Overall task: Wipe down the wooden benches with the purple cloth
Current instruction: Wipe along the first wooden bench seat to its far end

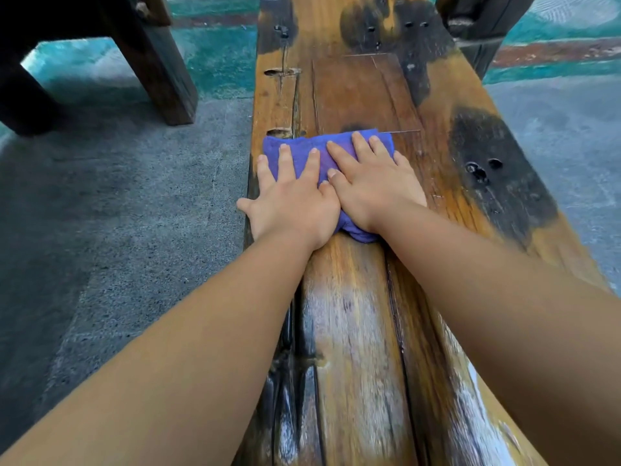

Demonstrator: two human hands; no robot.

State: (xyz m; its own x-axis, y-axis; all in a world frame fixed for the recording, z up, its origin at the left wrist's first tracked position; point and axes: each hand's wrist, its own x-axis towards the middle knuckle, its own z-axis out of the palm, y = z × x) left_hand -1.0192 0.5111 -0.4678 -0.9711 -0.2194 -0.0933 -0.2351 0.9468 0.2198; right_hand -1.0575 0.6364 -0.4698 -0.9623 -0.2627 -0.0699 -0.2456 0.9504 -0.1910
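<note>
Forearms reach toward 12 o'clock along the surface [353,95]. Both hands, left [292,200] and right [373,183], press flat, fingers straight and spread, on the cloth [302,146] mid-plank. Risk: its bunched near end may slip out, or cracks snag it.

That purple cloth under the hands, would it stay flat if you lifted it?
Probably not: the crumpled purple cloth bunches in soft folds beneath the right hand, so it looks floppy. It likely slides easily on the glossy wooden bench.

Outdoor patio: weathered wooden bench [363,95], concrete floor [117,213], teal paint.
</note>
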